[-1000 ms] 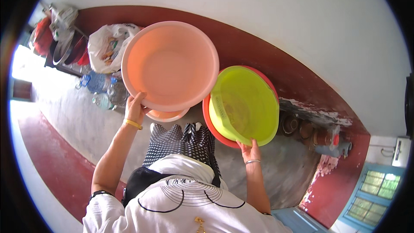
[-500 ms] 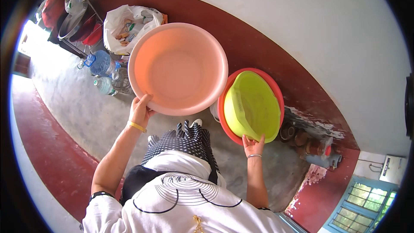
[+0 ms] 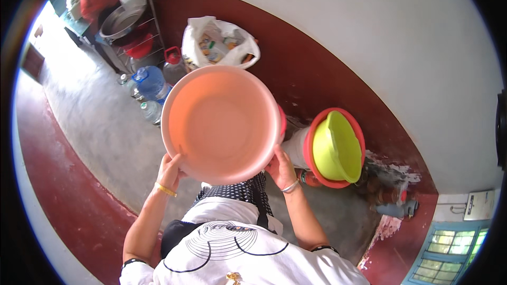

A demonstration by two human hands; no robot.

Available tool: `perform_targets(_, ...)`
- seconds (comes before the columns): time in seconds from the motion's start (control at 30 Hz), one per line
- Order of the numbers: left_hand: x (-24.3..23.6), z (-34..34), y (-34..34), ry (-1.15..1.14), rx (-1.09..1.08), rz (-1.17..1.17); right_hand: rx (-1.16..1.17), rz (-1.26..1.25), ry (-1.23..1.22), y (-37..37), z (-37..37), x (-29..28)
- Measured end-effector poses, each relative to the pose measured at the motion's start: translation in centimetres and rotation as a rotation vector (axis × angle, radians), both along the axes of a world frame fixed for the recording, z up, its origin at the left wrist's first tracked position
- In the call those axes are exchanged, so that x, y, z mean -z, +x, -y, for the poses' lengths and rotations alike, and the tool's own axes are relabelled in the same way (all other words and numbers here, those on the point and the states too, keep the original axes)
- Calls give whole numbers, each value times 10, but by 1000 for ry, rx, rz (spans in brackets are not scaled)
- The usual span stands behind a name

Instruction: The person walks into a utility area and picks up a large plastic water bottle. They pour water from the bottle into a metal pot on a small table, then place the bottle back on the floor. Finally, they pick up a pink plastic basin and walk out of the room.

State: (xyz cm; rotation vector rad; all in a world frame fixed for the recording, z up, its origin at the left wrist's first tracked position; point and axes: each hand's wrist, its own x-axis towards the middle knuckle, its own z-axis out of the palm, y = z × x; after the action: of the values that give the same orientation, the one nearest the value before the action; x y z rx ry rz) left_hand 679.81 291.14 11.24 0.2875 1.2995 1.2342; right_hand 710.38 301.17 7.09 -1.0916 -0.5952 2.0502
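In front of my body I hold a large round pink-orange plastic basin (image 3: 222, 119), its open side facing me. My left hand (image 3: 170, 171) grips its lower left rim, thumb on the inside. My right hand (image 3: 281, 170) closes on the lower right rim, with part of its fingers hidden behind the basin. Off to the right, a lime-green basin (image 3: 343, 145) with a wavy rim sits inside a red basin (image 3: 317, 166). These two rest on something whitish (image 3: 296, 146), and neither hand touches them.
Along the wall stand a white plastic bag (image 3: 245, 53) of packets, large clear and blue water bottles (image 3: 150, 82) and a metal rack (image 3: 156, 21) with pans. Jars and a grey pipe (image 3: 396, 209) lie low at the right, near a blue-framed window (image 3: 449, 248).
My right hand has let go of the green basin and moved left onto the pink-orange basin's rim. The green basin now sits in the red one, farther right in view.
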Motion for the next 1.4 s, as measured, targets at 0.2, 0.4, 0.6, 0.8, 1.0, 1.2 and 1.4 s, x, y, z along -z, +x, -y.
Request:
perform_targets(0.2,17,88,-103,-14,-197,-56,-274,28,-101,-138,16,-2)
perform_targets(0.4,7,147,-181,-71,-464,-74,-585,137,-27,-260,13,10)
perform_targets(0.6,13,171,-263,-92,-693,-56,-792,158,120,-399,-13,8)
perform_targets(0.8,-16,128,-378,-166,-839,-57,-947,221,247,-564,-76,-40)
perform_targets(1.0,-39,102,-489,-115,-1015,-65,-1084,71,379,-734,-121,-59)
perform_targets(1.2,-39,98,-595,-120,-1128,-95,-1194,-18,468,-882,-121,-43)
perform_targets(1.4,-23,103,-757,-92,-1105,-97,-1178,-101,501,-1042,-123,-50)
